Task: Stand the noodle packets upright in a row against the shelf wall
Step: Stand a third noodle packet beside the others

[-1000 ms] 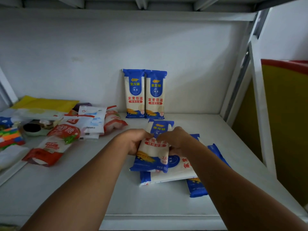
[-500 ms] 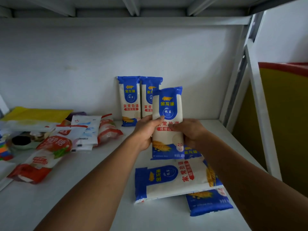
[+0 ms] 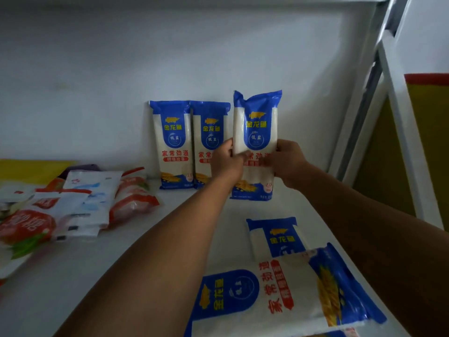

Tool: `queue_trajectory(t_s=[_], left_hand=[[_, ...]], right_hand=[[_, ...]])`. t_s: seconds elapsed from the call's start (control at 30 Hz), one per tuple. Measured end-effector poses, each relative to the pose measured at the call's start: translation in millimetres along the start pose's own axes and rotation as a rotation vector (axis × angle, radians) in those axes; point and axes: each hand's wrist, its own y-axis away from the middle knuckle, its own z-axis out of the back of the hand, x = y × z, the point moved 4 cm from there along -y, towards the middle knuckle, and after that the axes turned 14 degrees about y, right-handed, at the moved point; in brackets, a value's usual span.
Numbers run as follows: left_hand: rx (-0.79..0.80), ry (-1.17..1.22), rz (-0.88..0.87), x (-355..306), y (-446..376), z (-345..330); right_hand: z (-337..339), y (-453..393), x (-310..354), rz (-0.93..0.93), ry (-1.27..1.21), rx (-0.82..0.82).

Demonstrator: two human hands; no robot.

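1. Head view, the hands: the left hand [image 3: 227, 161] and the right hand [image 3: 286, 162] each pinch one side of a noodle packet [image 3: 255, 132]. The fingers of both hands are squeezed onto its middle. The packet stands tall, blue top up, and tips a tiny bit.

2. Head view, the row: two standing packets [image 3: 189, 144] lean on the shelf wall [image 3: 170, 57], side by side and touching. The held packet is just to the right of them and a bit nearer to the person. I cannot tell if its bottom edge touches the shelf floor [image 3: 85, 276] or if its back touches the wall.

3. Head view, what waits: two flat packets [image 3: 274, 283] lie on the shelf floor, nearer to the person than the row. One lies partly on top of the other. A bit of blue at the very bottom may be one more, but too little shows to say. Red and white bags [image 3: 80, 205] lie far to the left of the row and are not part of this job.

4. The step now, I think: packet three is being put in its spot in the row.

5. Next, I think: push it back until it leans on the wall, snug against the second packet, then let go gently so it does not fall over.
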Motion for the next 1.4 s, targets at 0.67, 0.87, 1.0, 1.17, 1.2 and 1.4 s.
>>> queue_trajectory(t_s=[0.67, 0.87, 1.0, 1.17, 1.2, 1.4], left_hand=[[-0.214, -0.137, -0.048, 47.5, -56.3, -20.4], [-0.216, -0.233, -0.056, 44.8, -57.2, -21.5], [-0.232, -0.416, -0.001, 27.9, -54.6, -20.0], [-0.232, -0.560, 0.119, 45.9, -41.6, -17.6], [-0.238, -0.556, 0.123, 47.9, -40.5, -16.4], [-0.246, -0.482, 0.114, 64.1, -29.7, -5.7]], right_hand=[[-24.1, -84.3, -36.0, -0.021, 0.139, -0.097], [-22.4, -81.6, -38.6, -0.032, 0.187, -0.093], [-11.9, -72.9, -34.9, -0.172, 0.195, 0.006], [-16.8, -71.3, -48.7, -0.210, 0.279, -0.004], [-17.8, -70.6, -49.7, -0.191, 0.301, -0.029], [-29.4, -62.2, -64.5, -0.179, 0.304, -0.056]])
